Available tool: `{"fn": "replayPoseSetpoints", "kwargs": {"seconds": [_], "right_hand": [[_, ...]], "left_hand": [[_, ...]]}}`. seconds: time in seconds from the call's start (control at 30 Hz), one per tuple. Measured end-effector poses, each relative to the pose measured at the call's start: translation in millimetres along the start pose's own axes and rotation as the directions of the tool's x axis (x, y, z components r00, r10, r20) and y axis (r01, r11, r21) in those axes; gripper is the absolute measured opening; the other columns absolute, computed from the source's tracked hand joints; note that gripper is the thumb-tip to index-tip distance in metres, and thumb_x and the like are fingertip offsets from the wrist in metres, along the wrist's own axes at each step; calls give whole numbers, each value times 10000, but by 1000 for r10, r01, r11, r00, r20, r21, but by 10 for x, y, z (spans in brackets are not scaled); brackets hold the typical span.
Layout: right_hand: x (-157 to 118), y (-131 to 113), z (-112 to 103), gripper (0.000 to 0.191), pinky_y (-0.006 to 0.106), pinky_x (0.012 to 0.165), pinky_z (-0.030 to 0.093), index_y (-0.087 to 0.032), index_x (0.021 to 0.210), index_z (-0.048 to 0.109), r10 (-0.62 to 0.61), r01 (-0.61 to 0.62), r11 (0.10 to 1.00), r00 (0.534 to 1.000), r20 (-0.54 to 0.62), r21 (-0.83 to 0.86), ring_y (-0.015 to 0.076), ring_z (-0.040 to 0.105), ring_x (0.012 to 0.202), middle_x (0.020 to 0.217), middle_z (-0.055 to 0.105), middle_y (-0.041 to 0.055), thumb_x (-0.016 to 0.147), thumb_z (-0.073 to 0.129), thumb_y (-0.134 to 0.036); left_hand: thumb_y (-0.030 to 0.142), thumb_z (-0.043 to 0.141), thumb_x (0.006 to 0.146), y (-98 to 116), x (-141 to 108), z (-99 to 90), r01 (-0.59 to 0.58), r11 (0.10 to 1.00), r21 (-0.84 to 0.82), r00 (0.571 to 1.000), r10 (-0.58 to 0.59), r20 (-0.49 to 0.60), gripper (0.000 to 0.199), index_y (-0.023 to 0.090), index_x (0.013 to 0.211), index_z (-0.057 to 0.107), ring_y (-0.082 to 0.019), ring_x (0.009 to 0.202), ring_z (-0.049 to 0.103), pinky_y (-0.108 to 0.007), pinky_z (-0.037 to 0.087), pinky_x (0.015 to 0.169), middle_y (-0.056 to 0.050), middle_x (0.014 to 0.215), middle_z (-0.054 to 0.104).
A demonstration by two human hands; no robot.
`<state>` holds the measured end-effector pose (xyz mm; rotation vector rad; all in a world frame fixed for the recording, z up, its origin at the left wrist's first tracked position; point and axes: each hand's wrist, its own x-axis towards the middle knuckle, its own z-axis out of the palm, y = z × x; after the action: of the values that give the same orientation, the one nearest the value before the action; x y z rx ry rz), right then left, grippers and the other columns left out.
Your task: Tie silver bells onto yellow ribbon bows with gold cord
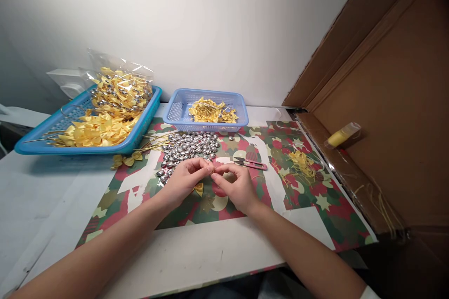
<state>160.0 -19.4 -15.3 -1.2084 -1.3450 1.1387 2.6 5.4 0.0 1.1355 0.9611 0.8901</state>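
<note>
My left hand (189, 175) and my right hand (236, 184) meet fingertip to fingertip over the patterned mat. Both are closed in a pinch; a tiny brownish-gold bit shows between them, too small to name. A yellow ribbon bow (199, 189) shows just below my left hand's fingers; whether it hangs from them or lies on the mat I cannot tell. Behind my left hand spreads a pile of shiny silver beads (191, 145). Pink-handled thread snips (250, 164) lie just beyond my right hand.
A blue basket (26, 145) at left holds yellow bows and a clear bag of beaded bows (121, 88). A smaller blue basket (206, 127) at the back holds more bows. Yellow cord scraps (302, 164) lie at right, near a cardboard wall (393, 103) and a yellow tube (343, 135).
</note>
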Motion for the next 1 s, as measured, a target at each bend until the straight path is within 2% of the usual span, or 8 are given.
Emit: {"fn": "replayPoseSetpoints", "kwargs": {"seconds": [0.1,0.2,0.27,0.5,0.67,0.83,0.9,1.0], "right_hand": [[29,38,-5,198,274,597,468,-185,721,677,87,-94,989,994,61,115,154,594,644,722,672,31,750,697,-381],[76,42,-46,199,259,612,455,-183,693,662,84,-110,971,988,132,210,133,560,642,695,640,10,727,712,-373],[103,19,-84,183,252,619,447,-184,680,659,73,-109,964,985,153,241,122,541,639,686,625,-2,712,718,-354],[132,-69,-159,210,270,704,460,-183,647,643,64,-119,963,972,226,240,134,553,735,759,622,11,705,714,-372],[141,-97,-180,224,256,696,463,-183,637,619,115,-171,962,961,250,212,128,546,730,763,615,7,712,697,-380],[150,-79,-234,244,241,619,437,-169,650,609,206,-261,959,910,359,111,114,528,640,682,602,2,728,672,-392],[156,-61,-261,268,249,615,441,-171,664,600,207,-243,966,930,305,83,123,539,633,662,601,3,750,655,-419],[166,-48,-273,262,255,655,449,-180,730,619,123,-130,990,986,115,60,134,555,686,723,621,9,796,614,-433]], "left_hand": [[415,698,780,30,-10,-9,-109,984,140,994,108,17,304,172,634,591,-149,750,582,-252,471,700,-29,783,631],[387,658,821,68,-15,-40,-221,932,287,975,219,41,261,176,672,620,-153,756,582,-256,468,714,-31,791,634],[375,636,838,86,-17,-65,-249,911,329,968,242,64,243,178,695,631,-152,751,586,-250,463,696,-28,789,639],[376,617,845,97,-23,-81,-247,900,358,969,237,72,244,179,704,633,-141,701,577,-229,445,623,-27,776,650],[454,606,837,98,-32,-60,-146,933,328,989,151,9,284,190,732,610,-106,543,494,-204,380,495,17,619,587],[474,599,833,86,-29,-64,-129,932,338,990,142,-16,304,192,721,589,-88,480,418,-192,333,445,52,535,479],[463,596,838,80,-26,-69,-158,917,366,985,173,-10,300,189,717,600,-88,482,415,-193,329,443,48,539,475],[435,585,853,81,-22,-75,-205,879,431,975,223,9,290,183,720,634,-89,492,424,-196,331,451,33,555,513]]}}
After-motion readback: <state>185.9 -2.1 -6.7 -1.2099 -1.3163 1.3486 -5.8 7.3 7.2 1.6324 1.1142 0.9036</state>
